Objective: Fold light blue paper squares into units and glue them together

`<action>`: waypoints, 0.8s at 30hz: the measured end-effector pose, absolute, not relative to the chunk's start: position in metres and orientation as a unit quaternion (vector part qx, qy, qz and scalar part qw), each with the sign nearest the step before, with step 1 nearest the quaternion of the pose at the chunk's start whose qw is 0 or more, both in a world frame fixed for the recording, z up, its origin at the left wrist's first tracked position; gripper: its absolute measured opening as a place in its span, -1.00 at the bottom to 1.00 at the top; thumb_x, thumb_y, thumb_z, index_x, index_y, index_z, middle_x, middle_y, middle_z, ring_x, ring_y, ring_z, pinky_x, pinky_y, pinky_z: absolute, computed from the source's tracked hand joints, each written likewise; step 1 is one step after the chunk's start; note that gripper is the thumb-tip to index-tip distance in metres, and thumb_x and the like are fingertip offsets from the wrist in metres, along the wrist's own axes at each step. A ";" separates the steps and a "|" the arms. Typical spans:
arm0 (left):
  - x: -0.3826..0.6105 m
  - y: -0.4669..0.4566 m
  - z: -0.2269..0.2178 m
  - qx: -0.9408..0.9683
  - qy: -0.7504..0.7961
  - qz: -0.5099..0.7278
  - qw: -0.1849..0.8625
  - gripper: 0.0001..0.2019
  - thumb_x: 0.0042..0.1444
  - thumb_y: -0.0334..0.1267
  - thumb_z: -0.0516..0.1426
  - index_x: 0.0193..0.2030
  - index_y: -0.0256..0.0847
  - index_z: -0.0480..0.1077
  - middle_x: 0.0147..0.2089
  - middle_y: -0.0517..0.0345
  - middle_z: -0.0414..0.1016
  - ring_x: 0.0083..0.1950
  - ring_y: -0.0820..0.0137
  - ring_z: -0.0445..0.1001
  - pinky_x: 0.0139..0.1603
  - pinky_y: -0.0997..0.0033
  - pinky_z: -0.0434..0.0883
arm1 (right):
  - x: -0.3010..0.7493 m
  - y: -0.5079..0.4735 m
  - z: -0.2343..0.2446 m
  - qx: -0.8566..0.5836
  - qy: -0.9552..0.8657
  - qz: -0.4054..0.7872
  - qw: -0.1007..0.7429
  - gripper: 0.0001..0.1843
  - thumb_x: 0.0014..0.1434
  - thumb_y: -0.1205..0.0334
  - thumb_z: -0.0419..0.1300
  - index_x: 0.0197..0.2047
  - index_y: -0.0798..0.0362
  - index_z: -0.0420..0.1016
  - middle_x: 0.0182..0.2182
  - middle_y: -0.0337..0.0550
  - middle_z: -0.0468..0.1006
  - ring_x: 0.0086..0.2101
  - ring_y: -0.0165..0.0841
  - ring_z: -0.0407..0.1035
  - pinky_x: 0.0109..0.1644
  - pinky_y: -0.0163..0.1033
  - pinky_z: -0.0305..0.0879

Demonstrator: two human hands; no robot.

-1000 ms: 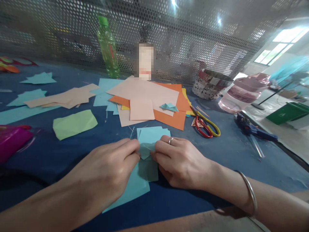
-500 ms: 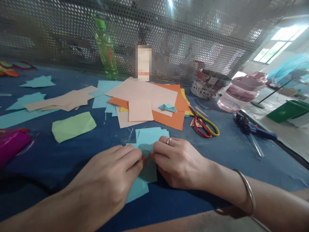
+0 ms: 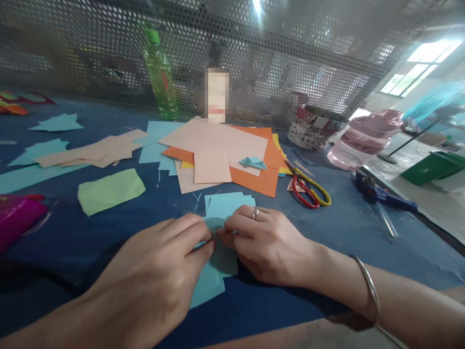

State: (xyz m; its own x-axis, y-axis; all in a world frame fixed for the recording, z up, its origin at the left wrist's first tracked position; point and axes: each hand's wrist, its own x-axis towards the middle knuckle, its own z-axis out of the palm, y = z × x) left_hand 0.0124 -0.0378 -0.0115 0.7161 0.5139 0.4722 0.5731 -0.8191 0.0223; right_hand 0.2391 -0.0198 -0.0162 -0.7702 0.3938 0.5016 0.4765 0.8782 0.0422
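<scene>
Light blue paper sheets lie in a loose pile in front of me, their lower corners showing beneath my hands. My left hand is closed, thumb and fingers pinching a piece of blue paper, a sliver of which shows between them. Facing it, my right hand, with a ring and a bracelet, is closed in a pinch at the same paper. The fingertips of both hands nearly meet above the pile. Most of the pinched piece is hidden by the fingers.
Beyond lie pink sheets, orange sheets, a small folded blue piece and scissors. A green sheet is left. Rightward stand a pot, a pink bottle and a glue gun; a green bottle stands behind.
My left hand has shifted slightly left and its fingers are raised a little. The right fingertips have moved slightly left over the blue paper. Other things stay put.
</scene>
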 end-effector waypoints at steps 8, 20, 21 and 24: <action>0.011 -0.043 -0.003 -0.923 -0.313 -0.219 0.054 -0.66 0.14 -0.56 -0.04 -0.34 -0.16 0.52 -0.34 0.12 0.58 -0.31 0.25 0.49 -0.32 0.22 0.38 | 0.241 -0.021 -0.011 -0.239 -0.938 -0.085 0.237 -0.68 0.38 0.45 0.12 -0.42 0.11 0.51 -0.35 -0.14 0.52 -0.32 -0.29 0.30 -0.34 -0.15 0.19; 0.013 -0.040 0.001 -0.924 -0.312 -0.217 0.031 -0.66 0.11 -0.53 -0.04 -0.43 -0.12 0.50 -0.41 0.15 0.56 -0.38 0.26 0.52 -0.37 0.23 0.40 | 0.240 -0.023 -0.015 -0.229 -0.942 -0.082 0.231 -0.72 0.44 0.39 0.09 -0.28 0.08 0.56 -0.29 -0.16 0.57 -0.28 -0.31 0.34 -0.35 -0.17 0.21; 0.013 -0.040 0.001 -0.924 -0.312 -0.217 0.034 -0.65 0.10 -0.53 -0.05 -0.43 -0.12 0.50 -0.42 0.15 0.56 -0.39 0.25 0.51 -0.37 0.22 0.40 | 0.239 -0.023 -0.015 -0.235 -0.941 -0.083 0.230 -0.72 0.44 0.39 0.09 -0.29 0.08 0.56 -0.29 -0.16 0.57 -0.28 -0.31 0.34 -0.36 -0.17 0.21; 0.014 -0.040 0.001 -0.925 -0.315 -0.209 0.037 -0.64 0.11 -0.54 -0.05 -0.43 -0.14 0.51 -0.41 0.14 0.57 -0.38 0.24 0.53 -0.38 0.20 0.39 | 0.239 -0.025 -0.012 -0.248 -0.936 -0.097 0.231 -0.67 0.41 0.42 0.08 -0.39 0.07 0.51 -0.32 -0.15 0.54 -0.28 -0.30 0.33 -0.37 -0.15 0.19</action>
